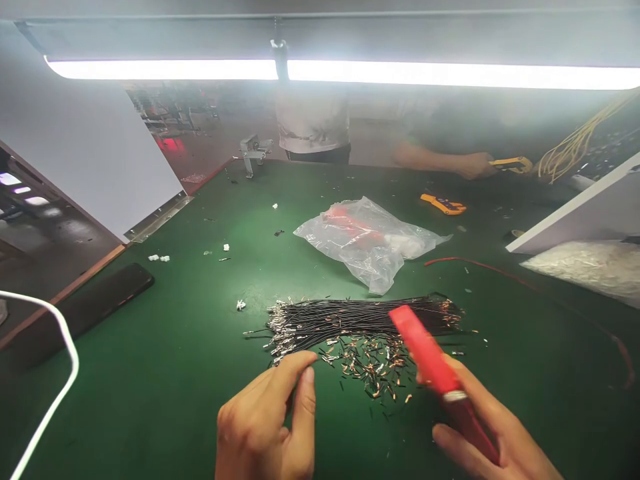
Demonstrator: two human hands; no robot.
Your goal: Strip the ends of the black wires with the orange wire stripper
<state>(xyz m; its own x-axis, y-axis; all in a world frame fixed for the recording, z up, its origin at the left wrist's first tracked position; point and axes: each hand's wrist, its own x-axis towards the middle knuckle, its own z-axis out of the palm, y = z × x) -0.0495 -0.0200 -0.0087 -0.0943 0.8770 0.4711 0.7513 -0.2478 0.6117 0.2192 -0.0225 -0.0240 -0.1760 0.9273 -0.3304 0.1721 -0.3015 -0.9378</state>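
My right hand [480,420] grips a red tool [425,353], its end tilted up to the left above the wires. My left hand [273,417] is closed, thumb and index fingertips close together; anything between them is too small to make out. Just beyond both hands, a bundle of black wires [345,317] lies across the green table [165,393], with silvery terminals at its left end and copper-coloured ends at the right. In front of the bundle is a scattered pile of short black and copper-coloured pieces [375,367].
Behind the wires lies a clear plastic bag [367,240] with red and white contents. A yellow tool [443,204] is farther back. Across the table, a person's hand [475,165] holds another yellow tool [513,164]. A white cable [67,340] curves at left.
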